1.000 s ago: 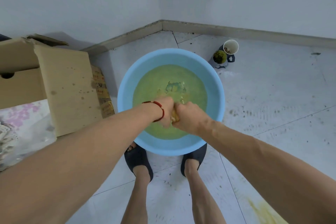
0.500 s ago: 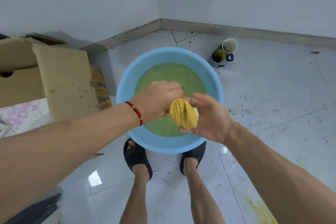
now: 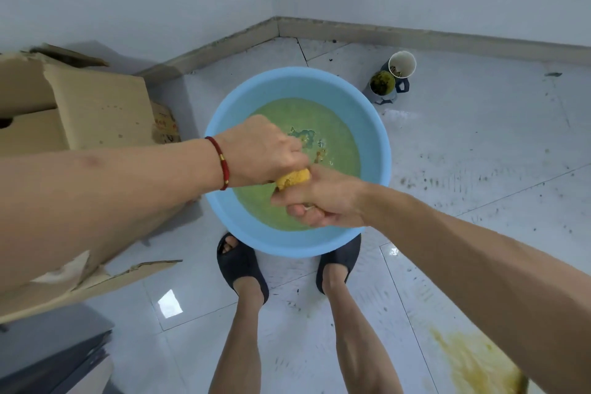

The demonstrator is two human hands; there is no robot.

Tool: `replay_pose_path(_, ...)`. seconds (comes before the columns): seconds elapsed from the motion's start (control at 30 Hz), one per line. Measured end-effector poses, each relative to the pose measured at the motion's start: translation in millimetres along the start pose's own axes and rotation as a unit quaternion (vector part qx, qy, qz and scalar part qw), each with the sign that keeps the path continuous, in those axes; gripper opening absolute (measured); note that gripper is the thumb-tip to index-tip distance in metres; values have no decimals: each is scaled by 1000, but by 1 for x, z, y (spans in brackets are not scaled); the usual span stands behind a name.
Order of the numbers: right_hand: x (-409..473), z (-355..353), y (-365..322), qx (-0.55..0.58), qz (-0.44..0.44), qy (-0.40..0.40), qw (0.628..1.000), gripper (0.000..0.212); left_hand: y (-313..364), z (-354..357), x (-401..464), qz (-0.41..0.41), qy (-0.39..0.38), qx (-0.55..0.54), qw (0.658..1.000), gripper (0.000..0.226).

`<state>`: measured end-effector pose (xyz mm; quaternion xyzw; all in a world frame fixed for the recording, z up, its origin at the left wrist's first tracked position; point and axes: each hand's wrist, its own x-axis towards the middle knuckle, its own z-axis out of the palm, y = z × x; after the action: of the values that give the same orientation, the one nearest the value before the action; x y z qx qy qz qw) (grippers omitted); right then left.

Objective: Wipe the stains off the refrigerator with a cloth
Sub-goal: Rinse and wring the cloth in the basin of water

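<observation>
A yellow cloth point(image 3: 293, 178) is bunched between both my hands above a light blue basin point(image 3: 374, 125) that holds murky green water. My left hand point(image 3: 262, 152), with a red cord on the wrist, grips the cloth's upper end. My right hand point(image 3: 316, 198) grips its lower end, fingers curled round it. Only a small lump of cloth shows between the fists. Drips disturb the water just beyond my hands. No refrigerator can be identified in view.
An open cardboard box point(image 3: 80, 105) stands left of the basin, its flaps reaching the floor. Two cups point(image 3: 391, 77) with dark residue sit near the back wall. A yellow stain point(image 3: 473, 358) marks the tiles at lower right. My feet in dark slippers point(image 3: 241, 265) stand against the basin.
Half a second ago the cloth hung loose between my hands with the right palm open. Both fists now close round it, twisted tight, and water drips into the basin.
</observation>
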<state>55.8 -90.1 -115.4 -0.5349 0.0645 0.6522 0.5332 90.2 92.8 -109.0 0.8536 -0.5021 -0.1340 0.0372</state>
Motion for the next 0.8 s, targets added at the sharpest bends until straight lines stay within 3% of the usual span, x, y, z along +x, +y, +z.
replay_pose_path(0.1, 17, 1, -2, -213, 13, 141, 967, 24, 17, 2, 18, -102, -171, 32, 980, 13)
replay_pose_path(0.23, 28, 0, 0, -463, -24, 220, 858, 7, 30, 23, 27, -298, -210, -138, 921, 15)
replay_pose_path(0.4, 22, -11, 3, -659, -90, 201, 719, 20, 46, 45, 24, -429, -180, -410, 785, 30)
replay_pose_path(0.47, 22, -12, 5, -689, -113, 215, 683, 22, 43, 42, 26, -447, -225, -484, 718, 35)
replay_pose_path(0.53, 20, -9, 6, -689, -114, 230, 677, 24, 38, 35, 28, -450, -271, -536, 661, 37)
replay_pose_path(0.57, 19, -7, 6, -674, -103, 239, 691, 22, 36, 32, 29, -447, -285, -532, 660, 37)
replay_pose_path(0.6, 17, -5, 5, -650, -87, 240, 716, 19, 35, 30, 30, -438, -293, -494, 692, 35)
replay_pose_path(0.7, 6, -9, 0, -527, -34, 150, 836, 13, 39, 25, 30, -350, -246, -238, 872, 10)
replay_pose_path(0.77, -5, -19, -2, -295, 8, 27, 955, 8, 38, 32, 22, -275, -166, -181, 930, 11)
replay_pose_path(0.8, -11, -25, -3, -140, 28, -28, 989, 15, 35, 37, 16, -241, -138, -179, 944, 18)
